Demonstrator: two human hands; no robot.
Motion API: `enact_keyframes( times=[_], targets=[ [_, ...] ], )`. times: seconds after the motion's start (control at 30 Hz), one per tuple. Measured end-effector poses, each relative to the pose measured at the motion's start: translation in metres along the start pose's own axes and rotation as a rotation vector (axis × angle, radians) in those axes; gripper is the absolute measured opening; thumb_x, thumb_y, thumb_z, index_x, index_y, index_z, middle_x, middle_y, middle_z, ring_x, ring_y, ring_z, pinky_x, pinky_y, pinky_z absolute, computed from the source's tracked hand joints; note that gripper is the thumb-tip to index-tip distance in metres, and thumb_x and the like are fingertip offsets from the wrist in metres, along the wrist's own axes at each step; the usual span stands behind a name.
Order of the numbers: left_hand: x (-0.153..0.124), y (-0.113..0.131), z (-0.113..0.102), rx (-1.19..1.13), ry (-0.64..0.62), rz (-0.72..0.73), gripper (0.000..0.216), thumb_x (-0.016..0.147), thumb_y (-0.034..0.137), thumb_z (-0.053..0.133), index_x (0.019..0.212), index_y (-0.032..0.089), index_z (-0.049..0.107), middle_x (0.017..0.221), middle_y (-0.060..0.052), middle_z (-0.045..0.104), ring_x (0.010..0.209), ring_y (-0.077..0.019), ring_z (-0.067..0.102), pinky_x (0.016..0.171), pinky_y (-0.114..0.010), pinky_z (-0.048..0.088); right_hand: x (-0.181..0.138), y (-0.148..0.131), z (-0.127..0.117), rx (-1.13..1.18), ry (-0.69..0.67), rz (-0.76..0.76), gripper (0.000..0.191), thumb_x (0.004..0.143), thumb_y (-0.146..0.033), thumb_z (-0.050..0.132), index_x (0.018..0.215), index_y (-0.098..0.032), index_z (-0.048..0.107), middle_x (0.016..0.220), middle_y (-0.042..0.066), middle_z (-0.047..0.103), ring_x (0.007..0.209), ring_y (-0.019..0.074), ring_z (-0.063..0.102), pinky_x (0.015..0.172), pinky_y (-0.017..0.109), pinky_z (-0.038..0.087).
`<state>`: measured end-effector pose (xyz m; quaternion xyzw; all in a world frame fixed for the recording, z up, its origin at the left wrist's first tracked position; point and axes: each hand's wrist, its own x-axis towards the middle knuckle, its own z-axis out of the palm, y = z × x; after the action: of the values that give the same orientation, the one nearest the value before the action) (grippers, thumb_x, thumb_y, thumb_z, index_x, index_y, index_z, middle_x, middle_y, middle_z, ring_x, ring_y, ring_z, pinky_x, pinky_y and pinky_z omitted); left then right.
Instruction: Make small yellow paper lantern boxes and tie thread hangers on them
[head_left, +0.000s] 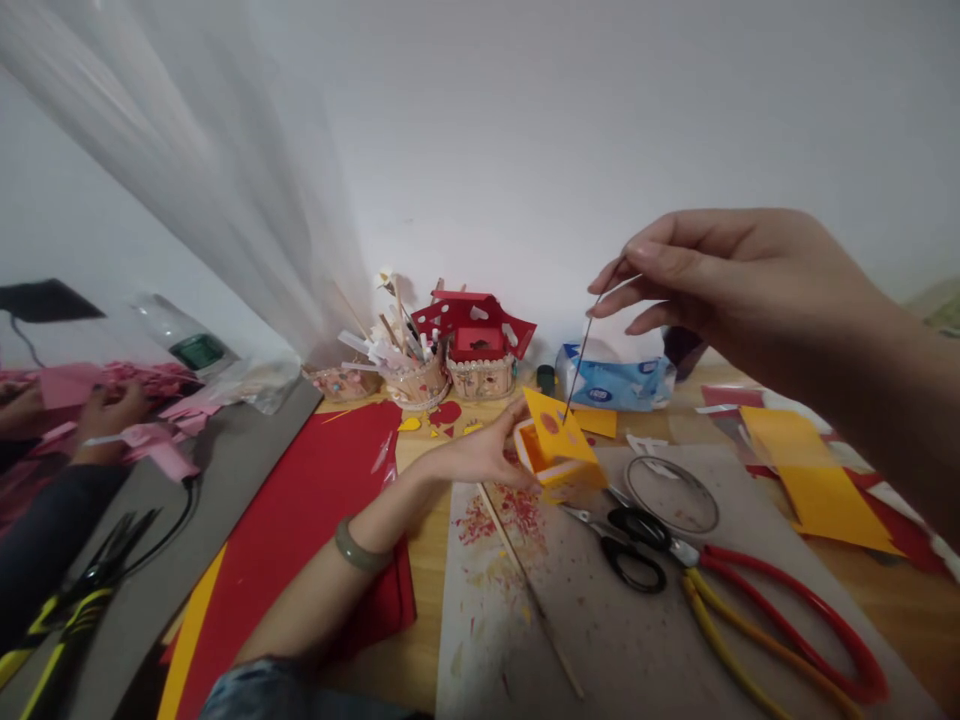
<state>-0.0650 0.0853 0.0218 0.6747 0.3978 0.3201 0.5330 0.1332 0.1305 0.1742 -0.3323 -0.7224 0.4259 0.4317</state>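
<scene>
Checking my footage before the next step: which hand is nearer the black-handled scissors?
Left. The left hand holds the yellow box just up-left of the black-handled scissors; the right hand is raised well above, pinching a thin wire.

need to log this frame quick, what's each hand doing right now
Left hand: closed on the small yellow paper box, steadying it.
Right hand: fingertips pinched on a thin wire that reaches down to the box.
</scene>
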Motion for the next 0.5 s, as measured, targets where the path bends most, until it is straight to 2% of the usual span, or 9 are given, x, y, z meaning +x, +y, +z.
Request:
enact_keyframes(
  times=[0.07, 0.13, 0.27, 0.37, 0.43, 0.5],
  targets=[
    [0.001, 0.006, 0.011, -0.013, 0.06, -0.041, 0.094, 0.062, 0.017, 0.072, 0.143, 0.02, 0.025, 0.145, -0.017, 0.037, 0.122, -0.0288, 0.049, 0.096, -0.042, 0.046, 0.002, 0.002, -0.003, -0.008, 0.033, 0.004, 0.022, 0.082, -0.035, 0.064, 0.072, -0.015, 0.063, 0.077, 0.005, 0.069, 0.07, 0.0129, 0.067, 0.055, 0.022, 0.053],
    [0.0, 0.012, 0.02, 0.099, 0.139, -0.037, 0.088, 0.062, 0.019, 0.072, 0.141, 0.018, 0.031, 0.142, -0.017, 0.041, 0.12, -0.0286, 0.051, 0.094, -0.04, 0.047, 0.006, 0.008, -0.007, -0.023, 0.108, 0.004, 0.019, 0.082, -0.031, 0.063, 0.072, -0.015, 0.063, 0.078, 0.005, 0.069, 0.072, 0.0129, 0.067, 0.056, 0.022, 0.052],
    [-0.003, 0.02, 0.031, 0.417, 0.308, -0.021, 0.079, 0.067, 0.035, 0.071, 0.136, 0.016, 0.039, 0.136, -0.016, 0.047, 0.12, -0.0295, 0.05, 0.1, -0.043, 0.041, 0.016, 0.031, -0.022, -0.08, 0.267, 0.066, 0.016, 0.084, -0.027, 0.06, 0.076, -0.013, 0.062, 0.081, 0.007, 0.068, 0.076, 0.0136, 0.067, 0.065, 0.027, 0.05],
    [-0.007, 0.024, 0.038, 0.56, 0.359, -0.072, 0.07, 0.071, 0.047, 0.065, 0.131, 0.018, 0.044, 0.135, -0.014, 0.046, 0.115, -0.0292, 0.054, 0.097, -0.043, 0.043, 0.017, 0.053, -0.031, -0.151, 0.363, 0.121, 0.015, 0.082, -0.027, 0.061, 0.084, -0.012, 0.06, 0.09, 0.01, 0.067, 0.075, 0.0162, 0.066, 0.068, 0.033, 0.049],
    [-0.008, 0.027, 0.043, 0.647, 0.379, -0.113, 0.068, 0.072, 0.054, 0.062, 0.128, 0.02, 0.046, 0.136, -0.013, 0.044, 0.111, -0.031, 0.056, 0.093, -0.045, 0.045, 0.007, 0.066, -0.032, -0.232, 0.444, 0.112, 0.022, 0.077, -0.024, 0.064, 0.096, -0.015, 0.058, 0.104, 0.011, 0.065, 0.078, 0.0183, 0.065, 0.07, 0.036, 0.049],
    [-0.007, 0.031, 0.046, 0.727, 0.405, -0.134, 0.071, 0.072, 0.059, 0.06, 0.129, 0.02, 0.044, 0.135, -0.014, 0.044, 0.109, -0.0342, 0.056, 0.088, -0.047, 0.047, -0.012, 0.08, -0.028, -0.314, 0.491, 0.035, 0.034, 0.074, -0.02, 0.065, 0.105, -0.021, 0.055, 0.114, 0.008, 0.061, 0.087, 0.0194, 0.063, 0.073, 0.036, 0.048]
  ],
)
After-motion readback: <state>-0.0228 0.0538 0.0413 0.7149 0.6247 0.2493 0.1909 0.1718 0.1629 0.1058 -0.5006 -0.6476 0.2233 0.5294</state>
